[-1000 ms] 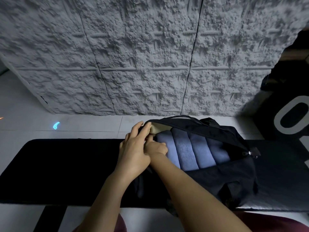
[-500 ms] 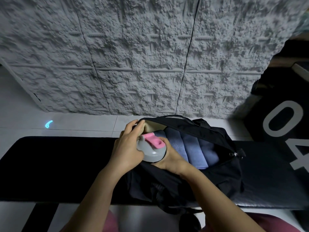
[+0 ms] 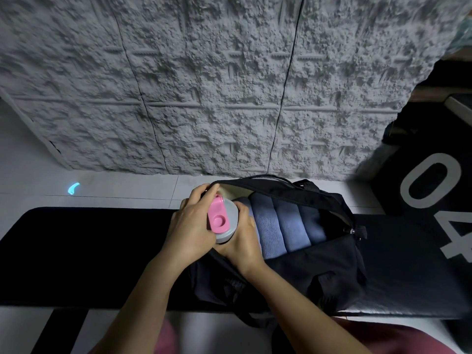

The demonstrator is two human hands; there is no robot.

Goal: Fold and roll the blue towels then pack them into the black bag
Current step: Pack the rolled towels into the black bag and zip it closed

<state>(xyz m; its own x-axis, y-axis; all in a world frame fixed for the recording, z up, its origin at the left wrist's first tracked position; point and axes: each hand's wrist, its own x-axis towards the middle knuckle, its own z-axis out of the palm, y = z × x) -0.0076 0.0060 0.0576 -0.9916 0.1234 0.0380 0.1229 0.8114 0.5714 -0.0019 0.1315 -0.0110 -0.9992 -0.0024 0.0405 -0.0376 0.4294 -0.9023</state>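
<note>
Several rolled blue terry towels (image 3: pixel 283 226) packed side by side in the unzipped black fabric bag (image 3: pixel 319 274) on the black padded bench (image 3: pixel 89 251), with wide bare bench to the left. Forearms converging at the bag's left end. Left hand (image 3: pixel 190 226) and right hand (image 3: pixel 242 244) both curled around a grey round bottle with a pink flip lid (image 3: pixel 224 221), right hand touching the nearest roll.

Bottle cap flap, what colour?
Pink flap on a grey cap, clearest in the head view.
</note>
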